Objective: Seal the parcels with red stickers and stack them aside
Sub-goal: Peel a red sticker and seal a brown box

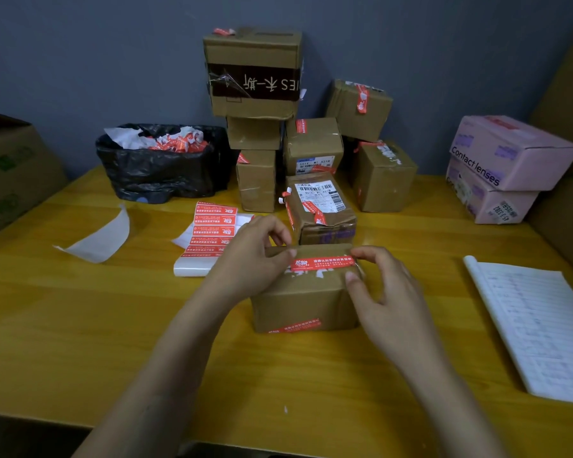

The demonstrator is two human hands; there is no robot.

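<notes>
Left hand (255, 256): the curled thumb and forefinger pinch the left end of a red rectangular paper sticker with white print (323, 263).
Right hand (386, 294): the fingers are curled. The forefinger tip is on the sticker's right end and the thumb presses the cardboard just below it.
Sticker: it is stretched flat between the two hands, lying across the top of a small brown cardboard parcel (305, 299) near its far edge.
Parcel: it stands on the yellow wooden table (80, 309) directly under both hands. A second red strip (295, 325) runs along the bottom of its near face.
Just beyond the hands: a crumpled brown parcel with a white barcode label (321, 209) stands close behind the held one.
Beyond the left hand: a white backing sheet of red stickers (212, 233) lies flat on the table.
Further left: a curled white sheet of peeled backing paper (103, 239) lies on the table. Behind it is a black plastic bin bag holding red and white scraps (162, 160).
Against the wall, past the grip: a pile of brown cardboard parcels (255, 133) stands there, several of them bearing red strips.
Right of the right hand: an open lined paper notebook (536, 325) lies on the table.
Far right: two stacked pink boxes printed "Contact lenses" (503, 160).
</notes>
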